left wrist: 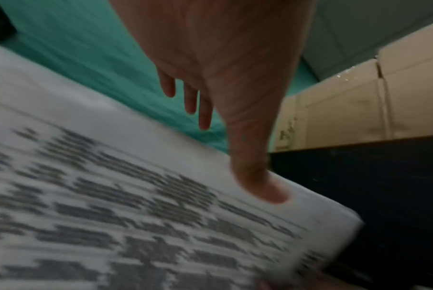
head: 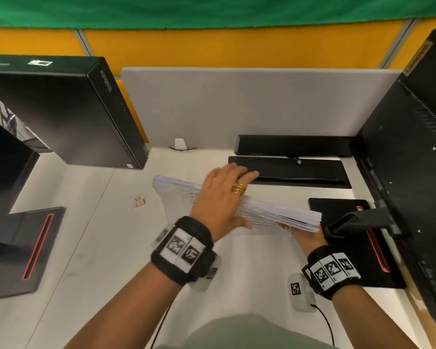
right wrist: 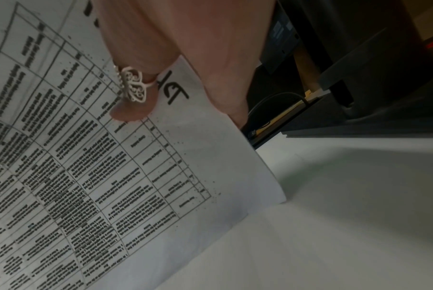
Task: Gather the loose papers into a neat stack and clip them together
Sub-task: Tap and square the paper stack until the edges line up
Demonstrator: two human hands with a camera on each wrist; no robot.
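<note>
While the papers are gathered but unclipped, the moment reads so:

Papers: one thick stack (head: 275, 212) held on edge, tilted, above the pale surface (head: 106, 248); its lower edge appears to meet the surface, though this is hard to tell. Printed tables face the person.

Left hand (head: 222, 197): fingers straight over the stack's top edge, thumb on the printed face; a wide grip, steadying more than clasping.

Right hand (head: 305, 235): at the stack's right end, from below; its grip is narrow, thumb pinching the near sheet, as the right wrist view shows.

Clip: a small pink binder clip (head: 139, 202) lies on the surface, left of the stack, well apart from both hands.

Done: sheets collected into one bundle.

Left: edges at the right end look slightly fanned, so squaring probably remains; then fetching the clip and fastening it.
</note>
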